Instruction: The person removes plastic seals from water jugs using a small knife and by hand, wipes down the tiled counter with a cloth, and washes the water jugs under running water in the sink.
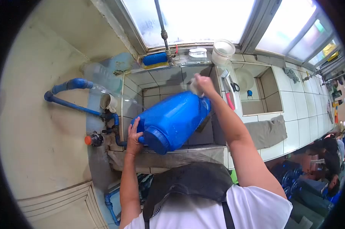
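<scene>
A large blue plastic container (176, 116) lies tilted over the tiled sink basin (151, 80), its dark blue cap toward me at the lower left. My left hand (134, 137) has its fingers wrapped at the container's handle beside the cap. At the container's far end, my right hand (205, 84) is closed around a whitish scrubbing pad (195, 87), which is partly hidden by the fingers and rests near the blue surface. Water runs from the blue pipe (79, 83) at the left toward the basin.
Brushes (229, 89) lie on the ledge right of the basin, near a smaller tiled basin (271, 89). A white bucket (223, 52) and a white brush (198, 52) stand by the window. Gray cloths (269, 131) drape the front edge. Another person (328, 152) is at far right.
</scene>
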### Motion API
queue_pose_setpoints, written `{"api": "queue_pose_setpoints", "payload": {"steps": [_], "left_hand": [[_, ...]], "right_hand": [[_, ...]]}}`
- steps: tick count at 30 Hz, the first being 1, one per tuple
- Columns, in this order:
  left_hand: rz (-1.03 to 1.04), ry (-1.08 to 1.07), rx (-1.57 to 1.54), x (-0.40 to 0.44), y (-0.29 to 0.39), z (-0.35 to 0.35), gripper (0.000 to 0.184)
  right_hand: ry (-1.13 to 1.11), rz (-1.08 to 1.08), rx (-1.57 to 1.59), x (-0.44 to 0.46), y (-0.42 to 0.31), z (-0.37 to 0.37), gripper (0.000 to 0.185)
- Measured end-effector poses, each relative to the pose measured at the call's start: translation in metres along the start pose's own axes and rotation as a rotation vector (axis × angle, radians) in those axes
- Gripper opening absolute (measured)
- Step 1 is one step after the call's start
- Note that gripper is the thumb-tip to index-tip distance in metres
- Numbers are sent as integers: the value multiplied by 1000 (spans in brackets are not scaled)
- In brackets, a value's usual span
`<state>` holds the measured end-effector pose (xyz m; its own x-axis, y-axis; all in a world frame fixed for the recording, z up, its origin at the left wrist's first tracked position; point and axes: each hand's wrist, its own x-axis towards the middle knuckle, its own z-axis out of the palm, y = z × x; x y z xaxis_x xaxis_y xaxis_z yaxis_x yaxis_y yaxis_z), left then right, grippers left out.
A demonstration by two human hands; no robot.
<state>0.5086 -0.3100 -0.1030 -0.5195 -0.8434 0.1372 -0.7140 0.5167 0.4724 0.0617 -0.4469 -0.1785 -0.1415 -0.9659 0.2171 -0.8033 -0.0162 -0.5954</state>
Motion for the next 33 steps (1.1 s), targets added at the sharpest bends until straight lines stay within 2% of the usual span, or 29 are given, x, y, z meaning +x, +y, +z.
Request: {"api": "queue_pose_setpoints", "payload": {"steps": [1, 2, 3, 5, 6, 7, 9, 10, 11, 13, 14, 15, 17, 19, 21, 23, 25, 27, 28, 30, 32, 33], "left_hand": [[-8, 9, -2, 1, -1, 0, 26], [-4, 16, 0, -2, -3, 2, 25], [1, 18, 2, -6, -4, 2, 24], [-22, 28, -14, -8, -11, 5, 24], [-37, 39, -29, -7, -12, 6, 23], [-33, 40, -30, -5, -11, 5, 23], [-66, 18, -40, -1, -6, 2, 22], [-61, 12, -41, -1, -2, -2, 22], [-51, 19, -36, 3, 2, -6, 21], [-22, 34, -30, 14, 4, -7, 20], [6, 75, -4, 15, 1, -5, 16], [34, 120, 20, 19, -3, -3, 13], [33, 206, -40, 25, -21, 3, 8], [18, 293, -105, 42, -15, 2, 8], [-38, 359, -6, 63, 5, -16, 4], [-17, 349, -26, 92, 13, -27, 7], [70, 325, 39, 120, 22, -36, 14], [157, 286, 170, 145, 14, -40, 23], [126, 257, 251, 152, 18, -51, 29], [78, 220, 335, 164, 11, -61, 35], [-90, 272, 278, 170, -5, -61, 48], [-103, 266, 278, 170, -9, -58, 48]], "right_hand": [[242, 109, 260, 4, 2, 0, 37], [184, 345, 457, 0, -33, -40, 40], [173, 343, 457, -4, -26, -33, 40], [-189, -125, 484, -12, 3, -14, 39], [-187, -177, 332, -33, 7, -4, 38], [-184, -178, 330, -41, 2, -8, 38], [-171, -136, -31, -43, -11, -24, 37], [-256, -69, -156, -37, -23, -33, 38], [-248, -62, -158, -32, -18, -26, 38], [-202, 111, -210, -20, -23, -24, 32], [-217, 261, -214, -18, -24, -26, 36], [-200, 262, -222, -14, -23, -28, 36], [-123, 267, -160, -3, -15, -29, 44], [-58, 253, -189, 15, -28, -57, 44], [262, 92, -2, 34, -50, -96, 41], [516, -96, -60, 57, -61, -137, 40], [591, -99, -171, 83, -62, -174, 39], [427, 139, -299, 110, -33, -181, 45], [394, 141, -298, 112, -26, -184, 45], [0, 311, -407, 120, -29, -196, 55], [-72, 334, -490, 117, -27, -191, 60], [-127, 360, -579, 113, -28, -189, 65]]}}
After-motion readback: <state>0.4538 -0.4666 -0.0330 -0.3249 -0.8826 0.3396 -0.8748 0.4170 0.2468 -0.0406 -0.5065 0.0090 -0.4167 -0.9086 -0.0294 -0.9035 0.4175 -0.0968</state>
